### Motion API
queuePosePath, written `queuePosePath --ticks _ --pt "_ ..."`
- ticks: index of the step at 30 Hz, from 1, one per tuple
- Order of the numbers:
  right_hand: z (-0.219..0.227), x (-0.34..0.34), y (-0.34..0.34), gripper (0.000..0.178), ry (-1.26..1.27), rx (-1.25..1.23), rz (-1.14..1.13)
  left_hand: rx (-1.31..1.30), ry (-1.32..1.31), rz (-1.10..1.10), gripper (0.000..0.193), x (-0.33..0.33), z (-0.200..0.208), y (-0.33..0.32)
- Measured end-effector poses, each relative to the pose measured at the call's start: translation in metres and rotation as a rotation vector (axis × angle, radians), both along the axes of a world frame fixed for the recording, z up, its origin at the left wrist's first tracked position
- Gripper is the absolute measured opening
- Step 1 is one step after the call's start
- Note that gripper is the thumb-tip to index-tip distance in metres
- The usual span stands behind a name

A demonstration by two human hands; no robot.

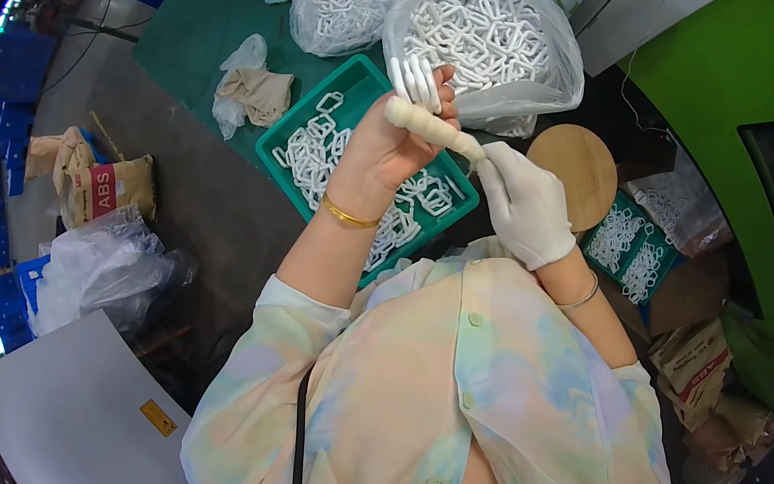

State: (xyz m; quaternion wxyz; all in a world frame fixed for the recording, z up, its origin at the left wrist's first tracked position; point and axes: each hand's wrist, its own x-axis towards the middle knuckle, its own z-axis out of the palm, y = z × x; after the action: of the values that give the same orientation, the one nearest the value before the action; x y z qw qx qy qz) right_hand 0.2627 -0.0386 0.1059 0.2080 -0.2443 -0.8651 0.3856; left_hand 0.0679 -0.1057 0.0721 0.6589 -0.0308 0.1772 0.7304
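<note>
While your left hand (392,147) is raised over the green tray (272,149), its grip is clamped on a small bunch of white plastic loops (417,79) that fan out above your fingers. Your gloved right hand (522,203) pinches the near end of a white ridged rod (431,126), whose far end rests against your left palm. To my eye you are partway through gathering or threading loose pieces from the tray, with a handful collected so far. A next move would call for keeping the rod steady and the loops lined up so none slip back among the loose loops in the tray.

Whether the rod passes through the loops is hidden behind your left fingers. Your right fingertips are covered by the glove and the rod end. A clear bag of loops (486,35) sits just beyond, and a second tray (631,248) lies partly hidden at right.
</note>
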Motion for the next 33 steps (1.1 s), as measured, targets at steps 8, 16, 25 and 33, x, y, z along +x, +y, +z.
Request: queuePosePath --ticks 8,16,25,33 --pt "0.024 -0.016 0.005 0.016 0.269 -0.387 -0.177 0.126 0.109 -0.076 0.023 0.019 0.008 0.0" --pt "0.033 -0.028 0.004 0.018 0.297 -0.423 -0.101 0.037 0.17 0.003 0.027 0.04 0.027 0.001" --pt "0.02 -0.03 0.016 0.028 0.242 -0.392 -0.29 0.068 0.047 -0.002 0.04 0.04 0.026 0.0" --pt "0.024 -0.04 0.005 0.018 0.294 -0.377 -0.246 0.118 -0.018 0.001 0.04 0.038 0.013 0.0"
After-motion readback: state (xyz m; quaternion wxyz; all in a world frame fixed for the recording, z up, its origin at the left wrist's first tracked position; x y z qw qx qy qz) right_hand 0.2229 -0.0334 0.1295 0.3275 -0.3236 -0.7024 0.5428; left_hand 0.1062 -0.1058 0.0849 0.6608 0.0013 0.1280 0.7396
